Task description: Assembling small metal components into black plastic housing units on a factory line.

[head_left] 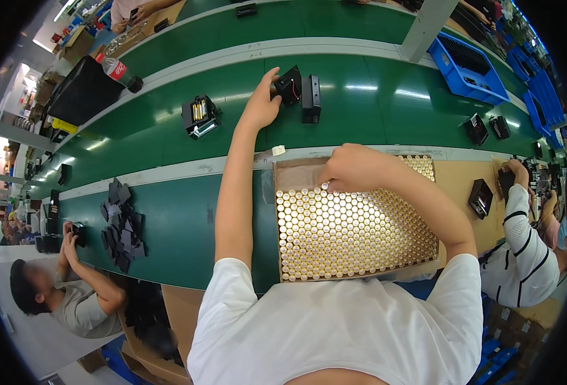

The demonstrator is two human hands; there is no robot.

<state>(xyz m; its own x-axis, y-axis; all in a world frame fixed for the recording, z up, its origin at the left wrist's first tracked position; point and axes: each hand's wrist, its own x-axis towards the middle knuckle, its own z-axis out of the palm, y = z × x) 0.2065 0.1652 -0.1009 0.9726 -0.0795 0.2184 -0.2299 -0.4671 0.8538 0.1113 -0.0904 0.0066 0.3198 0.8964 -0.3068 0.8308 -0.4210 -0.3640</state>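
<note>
Upright cylindrical batteries (354,231) with shiny gold-and-silver ends fill most of a shallow cardboard box (296,178) in front of me. My right hand (355,168) is closed in a pinch at the far edge of the rows, with a battery end (325,187) at its fingertips; the fingers partly hide what they hold. Beyond the box, my left hand (262,102) grips a small black plastic case (288,86) with a red wire showing, over the green conveyor belt. Next to it, another black case (310,99) stands on the belt.
On the belt to the left sits a black case with batteries (199,114). Dark flat pieces (123,224) are heaped on the table at left. A blue bin (468,69) and more black cases (476,128) lie to the right. Co-workers sit at left (71,295) and right (527,256).
</note>
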